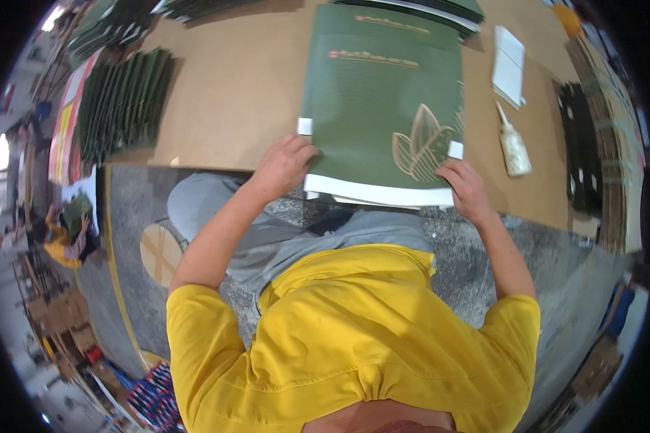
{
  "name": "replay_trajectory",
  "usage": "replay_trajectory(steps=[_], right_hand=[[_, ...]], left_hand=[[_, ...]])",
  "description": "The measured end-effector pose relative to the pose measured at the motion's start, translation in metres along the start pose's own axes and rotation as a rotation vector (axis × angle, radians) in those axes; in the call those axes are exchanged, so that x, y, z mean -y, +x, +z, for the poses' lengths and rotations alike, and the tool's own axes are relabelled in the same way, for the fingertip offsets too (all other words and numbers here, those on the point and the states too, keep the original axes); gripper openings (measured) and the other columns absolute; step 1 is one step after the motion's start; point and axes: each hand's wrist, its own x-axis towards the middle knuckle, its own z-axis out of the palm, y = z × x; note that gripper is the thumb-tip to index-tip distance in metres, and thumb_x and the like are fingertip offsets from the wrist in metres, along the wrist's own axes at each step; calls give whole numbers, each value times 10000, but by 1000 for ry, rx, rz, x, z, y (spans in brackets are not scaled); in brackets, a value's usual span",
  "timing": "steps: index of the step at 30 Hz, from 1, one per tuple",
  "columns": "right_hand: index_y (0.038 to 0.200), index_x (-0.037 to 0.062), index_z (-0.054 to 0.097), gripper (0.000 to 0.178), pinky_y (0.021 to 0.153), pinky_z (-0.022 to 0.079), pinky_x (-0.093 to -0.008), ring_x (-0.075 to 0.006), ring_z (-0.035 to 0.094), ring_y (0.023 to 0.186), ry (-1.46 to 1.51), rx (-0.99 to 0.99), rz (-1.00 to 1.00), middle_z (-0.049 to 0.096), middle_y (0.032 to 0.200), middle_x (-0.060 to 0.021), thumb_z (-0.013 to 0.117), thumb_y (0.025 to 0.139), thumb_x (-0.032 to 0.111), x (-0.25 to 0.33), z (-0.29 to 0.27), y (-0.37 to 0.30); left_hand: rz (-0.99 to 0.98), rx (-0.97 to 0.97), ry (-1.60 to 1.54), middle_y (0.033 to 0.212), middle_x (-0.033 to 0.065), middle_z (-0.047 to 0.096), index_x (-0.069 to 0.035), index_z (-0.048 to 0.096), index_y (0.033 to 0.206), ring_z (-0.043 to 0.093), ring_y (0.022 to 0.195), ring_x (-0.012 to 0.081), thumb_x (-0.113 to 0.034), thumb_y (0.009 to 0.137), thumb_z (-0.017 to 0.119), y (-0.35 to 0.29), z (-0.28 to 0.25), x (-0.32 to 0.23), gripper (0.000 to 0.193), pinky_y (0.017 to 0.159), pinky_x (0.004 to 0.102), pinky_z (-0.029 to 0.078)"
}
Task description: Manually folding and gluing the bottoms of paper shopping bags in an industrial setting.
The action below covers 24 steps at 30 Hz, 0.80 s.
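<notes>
A dark green paper sheet point(368, 108) with gold leaf outlines and gold print lies flat in front of me, with at least one more green sheet under it. A white strip runs along its near edge, which sticks out past the table edge. White tabs show at its left and right sides. The fingers of my left hand point(285, 166) are closed on its left edge near the lower corner. At the lower right corner, my right hand point(471, 191) pinches the opposite edge. My fingertips are partly hidden by the sheet.
On the brown table point(224, 86) stand a stack of green folded pieces point(123, 105) at left and dark pieces point(579, 144) at right. A nozzle-tipped glue bottle point(514, 150) and white paper slips point(508, 66) lie right of the sheet. A round stool point(162, 252) stands below.
</notes>
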Motion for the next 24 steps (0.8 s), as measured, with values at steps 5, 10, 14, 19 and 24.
replay_trajectory(steps=[5, 10, 14, 19, 24], right_hand=[[966, 19, 599, 214, 778, 479, -385, -319, 580, 892, 181, 100, 175, 600, 904, -130, 554, 758, 15, -8, -6, 17], [902, -4, 598, 169, 462, 386, -241, -72, 473, 537, 756, 316, 975, 509, 675, 0, 443, 843, 29, -9, -17, 49], [869, -2, 611, 174, 383, 321, -266, -85, 407, 437, 771, 350, 1025, 467, 598, 14, 460, 787, 26, -12, -22, 60], [853, -6, 615, 188, 384, 321, -266, -101, 424, 434, 709, 398, 1036, 475, 590, 8, 451, 764, 8, -13, -25, 66], [870, -17, 609, 167, 380, 329, -276, -109, 441, 437, 618, 479, 1006, 498, 621, -9, 462, 809, 30, -14, -29, 65]], left_hand=[[-78, 93, -91, 859, 100, 608, -64, 650, 872, 550, 877, 292, -43, 701, 621, 9, -14, 8, 175, 772, 387, 467], [-390, 310, -194, 815, 181, 639, -39, 683, 839, 587, 802, 364, -54, 724, 603, 29, -18, 17, 141, 731, 422, 480], [-477, 348, -209, 801, 236, 626, -15, 686, 816, 611, 755, 410, -43, 715, 593, 27, -16, 15, 140, 686, 464, 485], [-431, 294, -104, 776, 239, 621, 34, 625, 798, 594, 753, 434, -20, 752, 555, 18, -7, 10, 99, 678, 489, 474], [-639, 340, -103, 807, 199, 645, -7, 612, 866, 614, 787, 399, -57, 743, 589, 29, -11, 4, 135, 682, 491, 483]])
